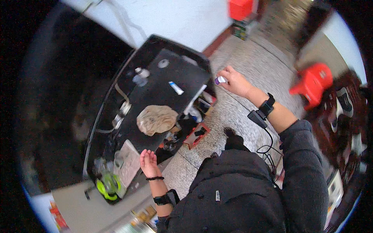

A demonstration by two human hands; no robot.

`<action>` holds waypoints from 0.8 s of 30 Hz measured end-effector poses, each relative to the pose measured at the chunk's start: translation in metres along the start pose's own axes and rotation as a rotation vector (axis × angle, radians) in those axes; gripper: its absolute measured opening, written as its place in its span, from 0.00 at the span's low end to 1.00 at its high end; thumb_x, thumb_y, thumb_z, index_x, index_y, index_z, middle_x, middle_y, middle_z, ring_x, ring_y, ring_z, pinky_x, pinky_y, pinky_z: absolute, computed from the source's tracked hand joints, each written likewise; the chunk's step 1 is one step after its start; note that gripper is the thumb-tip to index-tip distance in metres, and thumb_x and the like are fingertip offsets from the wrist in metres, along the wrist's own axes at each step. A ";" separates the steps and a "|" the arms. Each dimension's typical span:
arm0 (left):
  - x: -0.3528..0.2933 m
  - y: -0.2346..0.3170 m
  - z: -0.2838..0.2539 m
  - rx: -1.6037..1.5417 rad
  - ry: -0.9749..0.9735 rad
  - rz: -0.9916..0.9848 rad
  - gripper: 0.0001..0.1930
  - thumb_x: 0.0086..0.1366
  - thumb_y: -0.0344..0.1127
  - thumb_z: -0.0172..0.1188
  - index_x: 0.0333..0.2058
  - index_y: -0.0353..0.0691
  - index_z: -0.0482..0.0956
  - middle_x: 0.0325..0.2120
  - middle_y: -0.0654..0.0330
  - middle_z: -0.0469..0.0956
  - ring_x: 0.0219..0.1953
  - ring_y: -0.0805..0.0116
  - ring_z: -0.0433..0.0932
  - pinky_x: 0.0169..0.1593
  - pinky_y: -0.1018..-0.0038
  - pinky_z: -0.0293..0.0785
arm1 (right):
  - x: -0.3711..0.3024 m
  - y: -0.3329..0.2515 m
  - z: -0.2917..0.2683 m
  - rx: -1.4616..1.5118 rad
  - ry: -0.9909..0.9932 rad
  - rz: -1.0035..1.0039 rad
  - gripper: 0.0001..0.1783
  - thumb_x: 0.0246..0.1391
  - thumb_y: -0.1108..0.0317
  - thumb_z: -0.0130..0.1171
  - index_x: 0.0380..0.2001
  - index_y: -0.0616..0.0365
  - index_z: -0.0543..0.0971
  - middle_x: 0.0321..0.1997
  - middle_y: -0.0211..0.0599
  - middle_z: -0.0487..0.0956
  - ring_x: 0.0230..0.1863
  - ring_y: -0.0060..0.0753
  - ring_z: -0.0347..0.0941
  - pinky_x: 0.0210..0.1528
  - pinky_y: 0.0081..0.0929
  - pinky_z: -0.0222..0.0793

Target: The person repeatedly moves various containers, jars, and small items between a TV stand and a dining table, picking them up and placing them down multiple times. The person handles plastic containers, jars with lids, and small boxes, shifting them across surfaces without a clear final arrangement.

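My right hand (pixel 236 82) is out over the floor beyond the black table's (pixel 186 73) right end. Its fingers are closed on a small white container with a purple end (pixel 220 80), whose exact kind I cannot make out. My left hand (pixel 149 161) hangs by the table's near edge, next to a pale flat pad (pixel 127 163). Its fingers are stretched out and nothing shows in them. On the table lie a crumpled beige plastic bag (pixel 156 120), a blue and white tube (pixel 176 87) and a clear bottle with a white cap (pixel 141 76).
A power strip (pixel 122 115) with cables runs along the table's back edge. A black and green object (pixel 109 187) stands at the table's left end. A red box (pixel 196 135) is on the floor by the table. To the right are a red stool (pixel 313 83) and shoes (pixel 344 103).
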State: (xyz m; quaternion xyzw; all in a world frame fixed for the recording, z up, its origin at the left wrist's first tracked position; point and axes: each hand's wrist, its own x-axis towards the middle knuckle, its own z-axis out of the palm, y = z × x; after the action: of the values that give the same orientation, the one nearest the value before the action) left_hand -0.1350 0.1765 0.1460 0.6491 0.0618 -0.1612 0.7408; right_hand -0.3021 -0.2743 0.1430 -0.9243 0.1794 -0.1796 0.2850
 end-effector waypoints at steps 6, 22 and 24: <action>0.020 -0.016 0.036 0.204 -0.438 -0.113 0.10 0.66 0.35 0.54 0.45 0.42 0.71 0.39 0.62 0.76 0.39 0.72 0.75 0.43 0.76 0.72 | -0.233 -0.040 -0.073 -0.032 0.303 0.381 0.17 0.49 0.67 0.59 0.44 0.50 0.74 0.44 0.45 0.69 0.43 0.53 0.72 0.45 0.40 0.71; -0.306 -0.162 0.145 0.455 -1.290 -0.221 0.12 0.66 0.35 0.53 0.47 0.42 0.71 0.39 0.62 0.76 0.40 0.71 0.75 0.46 0.74 0.71 | -0.957 -0.273 -0.040 -0.505 0.927 1.513 0.18 0.45 0.67 0.62 0.43 0.52 0.75 0.43 0.45 0.70 0.45 0.51 0.70 0.46 0.38 0.70; -0.379 -0.188 0.141 0.503 -1.315 -0.265 0.11 0.66 0.35 0.54 0.46 0.42 0.71 0.37 0.63 0.76 0.38 0.71 0.75 0.45 0.74 0.72 | -1.041 -0.291 -0.043 -0.592 0.989 1.517 0.19 0.45 0.67 0.61 0.44 0.52 0.74 0.44 0.46 0.70 0.46 0.54 0.69 0.48 0.39 0.68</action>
State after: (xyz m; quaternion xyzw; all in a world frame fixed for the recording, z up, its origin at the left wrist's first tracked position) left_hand -0.5677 0.0784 0.1038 0.5556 -0.3581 -0.6171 0.4269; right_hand -1.1606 0.3822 0.1090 -0.4154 0.8698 -0.2648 -0.0282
